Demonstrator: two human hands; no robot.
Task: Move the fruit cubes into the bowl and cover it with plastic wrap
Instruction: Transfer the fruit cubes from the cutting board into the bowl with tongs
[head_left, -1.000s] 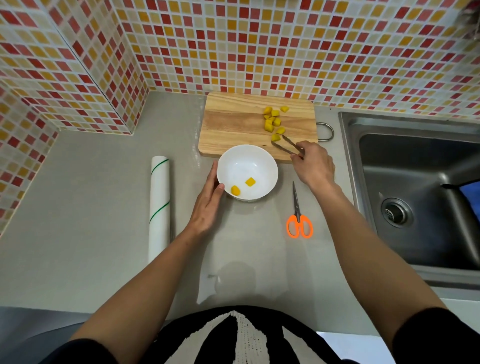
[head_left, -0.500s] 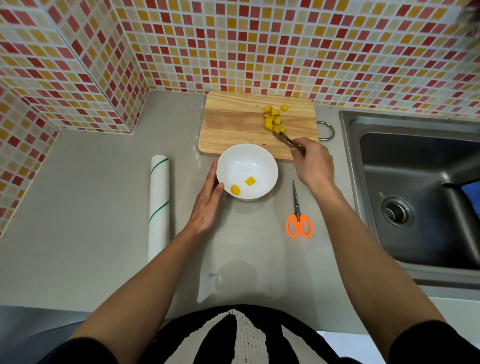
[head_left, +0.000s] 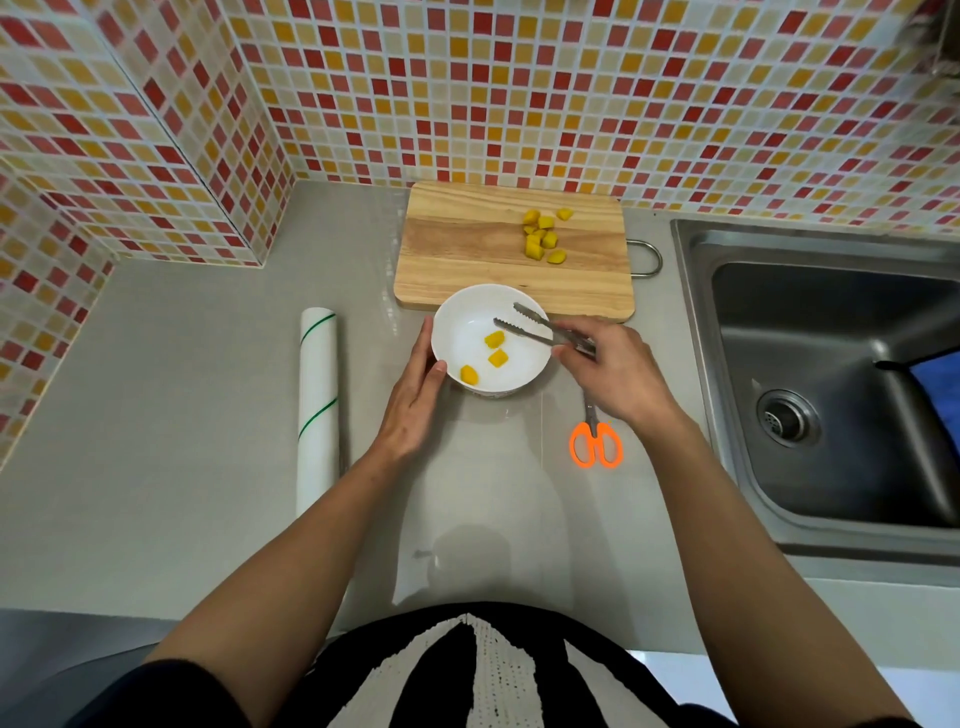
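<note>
The remaining fruit cubes (head_left: 543, 236) lie on the cutting board (head_left: 467, 249), far and slightly right of the bowl (head_left: 519, 382). They are nearer the right hand (head_left: 613, 371), by which spread tongs (head_left: 540, 330) are pinched over the bowl. The bowl's left rim is steadied by the flat, straight-fingered left hand (head_left: 415, 400).

The bowl (head_left: 491, 343) sat before the cutting board (head_left: 514, 249), between the wrap roll (head_left: 318, 410) on its left and the scissors (head_left: 596, 439); the sink (head_left: 831, 384) lay right.

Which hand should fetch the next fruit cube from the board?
Right. The right hand already holds the tongs, open over the bowl, on the side nearer the cubes on the cutting board. The left hand steadies the bowl's rim.
</note>
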